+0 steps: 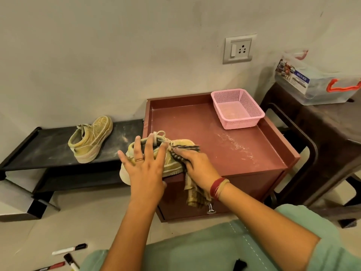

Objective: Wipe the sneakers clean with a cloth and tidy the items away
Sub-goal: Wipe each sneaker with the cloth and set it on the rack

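Note:
A dusty yellow sneaker [176, 165] lies on the front left corner of the maroon cabinet top [244, 151], its heel past the edge. My left hand [145, 169] rests flat on it with fingers spread straight. My right hand [197, 165] grips a checked cloth [192, 196] and presses it against the sneaker's side near the laces; the cloth's tail hangs over the cabinet front. A second yellow sneaker [91, 138] stands on the low black rack [48, 153] to the left.
A pink mesh basket [237, 108] sits at the cabinet's back right. Whitish dust streaks the cabinet top. A dark stool with a clear storage box [316, 85] stands to the right. Markers [69, 251] lie on the floor near my knee.

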`<action>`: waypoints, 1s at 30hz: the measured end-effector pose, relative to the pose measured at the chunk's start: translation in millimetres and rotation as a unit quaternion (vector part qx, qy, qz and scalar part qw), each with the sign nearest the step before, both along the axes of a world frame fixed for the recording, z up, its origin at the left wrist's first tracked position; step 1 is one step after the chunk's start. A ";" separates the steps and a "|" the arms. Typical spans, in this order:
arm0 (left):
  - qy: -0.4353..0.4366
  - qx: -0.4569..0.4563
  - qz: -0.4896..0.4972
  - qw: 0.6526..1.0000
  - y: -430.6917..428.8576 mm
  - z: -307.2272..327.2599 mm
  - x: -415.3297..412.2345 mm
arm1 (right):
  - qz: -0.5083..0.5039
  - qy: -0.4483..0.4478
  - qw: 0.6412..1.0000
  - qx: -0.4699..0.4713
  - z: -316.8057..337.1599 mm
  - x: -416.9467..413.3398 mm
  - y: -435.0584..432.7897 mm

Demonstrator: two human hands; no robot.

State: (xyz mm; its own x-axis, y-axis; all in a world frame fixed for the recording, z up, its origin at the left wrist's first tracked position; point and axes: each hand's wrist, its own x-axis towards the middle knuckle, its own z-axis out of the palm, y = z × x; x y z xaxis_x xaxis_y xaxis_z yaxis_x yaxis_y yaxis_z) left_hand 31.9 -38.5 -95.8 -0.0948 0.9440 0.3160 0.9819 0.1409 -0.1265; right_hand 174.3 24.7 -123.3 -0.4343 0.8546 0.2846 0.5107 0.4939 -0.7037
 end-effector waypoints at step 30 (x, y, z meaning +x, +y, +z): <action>-0.043 0.120 -0.012 0.992 8.0 9.3 19.7 | -0.045 -0.046 0.998 0.023 -19.0 17.0 12.8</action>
